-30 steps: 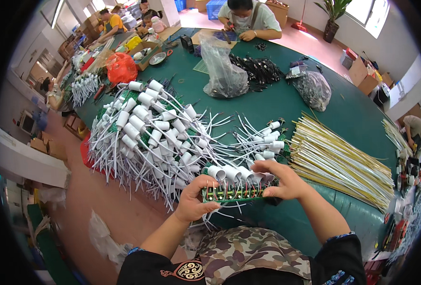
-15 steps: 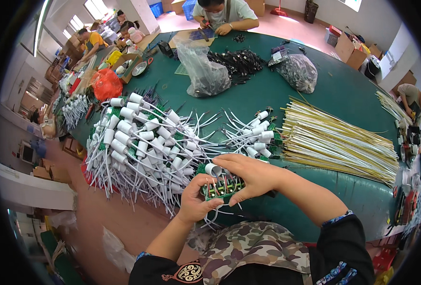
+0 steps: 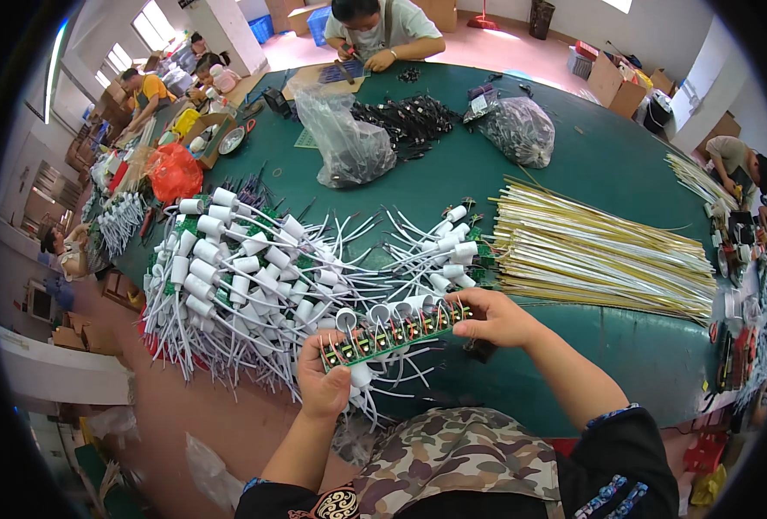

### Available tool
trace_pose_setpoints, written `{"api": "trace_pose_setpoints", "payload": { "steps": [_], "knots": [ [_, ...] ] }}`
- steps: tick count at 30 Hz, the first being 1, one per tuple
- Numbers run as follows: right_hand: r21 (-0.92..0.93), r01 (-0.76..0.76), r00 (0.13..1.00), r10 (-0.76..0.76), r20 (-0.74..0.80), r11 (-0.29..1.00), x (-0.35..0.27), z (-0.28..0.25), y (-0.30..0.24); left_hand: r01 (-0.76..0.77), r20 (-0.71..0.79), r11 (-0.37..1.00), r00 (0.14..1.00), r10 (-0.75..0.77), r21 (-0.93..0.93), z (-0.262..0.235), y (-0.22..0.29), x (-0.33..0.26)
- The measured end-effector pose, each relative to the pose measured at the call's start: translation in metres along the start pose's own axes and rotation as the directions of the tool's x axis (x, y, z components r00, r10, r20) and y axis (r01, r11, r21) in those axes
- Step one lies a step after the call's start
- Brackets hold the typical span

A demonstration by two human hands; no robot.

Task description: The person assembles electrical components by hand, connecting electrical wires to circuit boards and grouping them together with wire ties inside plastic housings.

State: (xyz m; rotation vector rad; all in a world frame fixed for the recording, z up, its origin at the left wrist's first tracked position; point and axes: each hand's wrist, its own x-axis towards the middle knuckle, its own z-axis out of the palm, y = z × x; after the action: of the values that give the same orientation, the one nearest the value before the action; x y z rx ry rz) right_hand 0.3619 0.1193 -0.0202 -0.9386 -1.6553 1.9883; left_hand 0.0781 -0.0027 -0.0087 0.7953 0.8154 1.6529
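Observation:
A long green circuit board strip (image 3: pixel 394 339) is stretched between my two hands above the near table edge, tilted up toward the right. Small components and thin wires line its face, and several white cylindrical caps with white cables stand along its far side. My left hand (image 3: pixel 323 381) grips the left end between thumb and fingers. At the other end, my right hand (image 3: pixel 497 318) pinches the board with its thumb in front. Just beyond lies a big heap of white capped cables (image 3: pixel 245 277), with a smaller cluster of capped boards (image 3: pixel 454 249) to its right.
Long yellow and white strips (image 3: pixel 604 246) lie on the green table (image 3: pixel 625 342) at right. Farther back are a clear plastic bag (image 3: pixel 349 143), black parts (image 3: pixel 409 121) and another filled bag (image 3: pixel 522 130). A co-worker (image 3: pixel 388 35) sits across; others work around the sides.
My hands have moved apart, and the board now shows along its length with more white caps visible. My right hand no longer covers its top. The view has shifted slightly.

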Motion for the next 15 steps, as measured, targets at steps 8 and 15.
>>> {"api": "trace_pose_setpoints", "payload": {
  "steps": [8,15],
  "knots": [
    [-0.007,0.054,0.994,-0.055,-0.093,0.999,-0.009,0.002,-0.011,0.320,0.053,0.824,0.920,-0.387,0.468,-0.003,0.022,0.000],
    [-0.228,0.041,0.999,-0.044,-0.005,0.973,-0.006,-0.006,-0.022,0.140,0.183,0.671,0.904,-0.387,0.728,-0.004,0.029,0.010]
  ]
}}
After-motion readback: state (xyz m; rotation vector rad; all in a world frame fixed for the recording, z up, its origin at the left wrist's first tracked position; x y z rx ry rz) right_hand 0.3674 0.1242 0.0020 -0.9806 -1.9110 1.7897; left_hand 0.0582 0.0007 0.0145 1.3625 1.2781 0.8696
